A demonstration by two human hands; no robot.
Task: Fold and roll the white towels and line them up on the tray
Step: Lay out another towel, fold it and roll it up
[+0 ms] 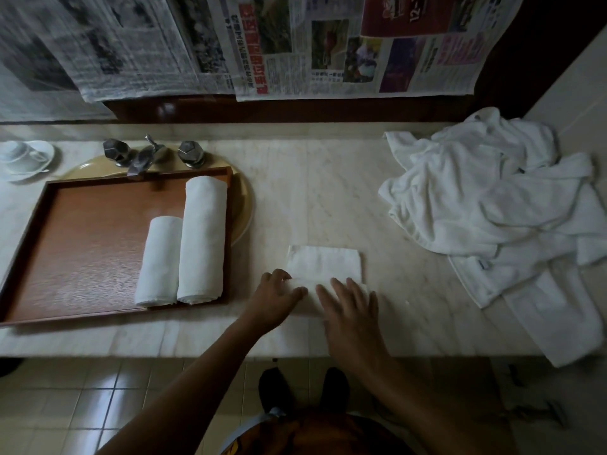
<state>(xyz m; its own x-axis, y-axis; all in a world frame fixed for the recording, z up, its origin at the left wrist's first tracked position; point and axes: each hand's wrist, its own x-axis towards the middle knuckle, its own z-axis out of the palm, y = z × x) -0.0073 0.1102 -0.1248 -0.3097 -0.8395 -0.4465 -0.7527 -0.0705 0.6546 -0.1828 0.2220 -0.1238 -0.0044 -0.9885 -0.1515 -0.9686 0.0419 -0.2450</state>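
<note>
Marble counter (pixel 328 192): tray (pixel 82 241) at 9 o'clock, two rolled towels (pixel 202 238); one folded towel (pixel 323 261), left hand (pixel 279 297) gripping, right hand (pixel 348 310) pressing flat.

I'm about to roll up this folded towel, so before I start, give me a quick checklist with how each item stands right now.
1. Folded towel lies flat on the counter: ok.
2. Both hands at its near edge, left hand gripping, right hand pressing flat: ok.
3. First turn of the roll tight and even: cannot tell, the hands cover it.
4. Bare room on the tray left of the short roll: ok.
5. Short roll and long roll match in length: not ok.
6. Counter between towel and tray free of obstacles: ok.
</note>
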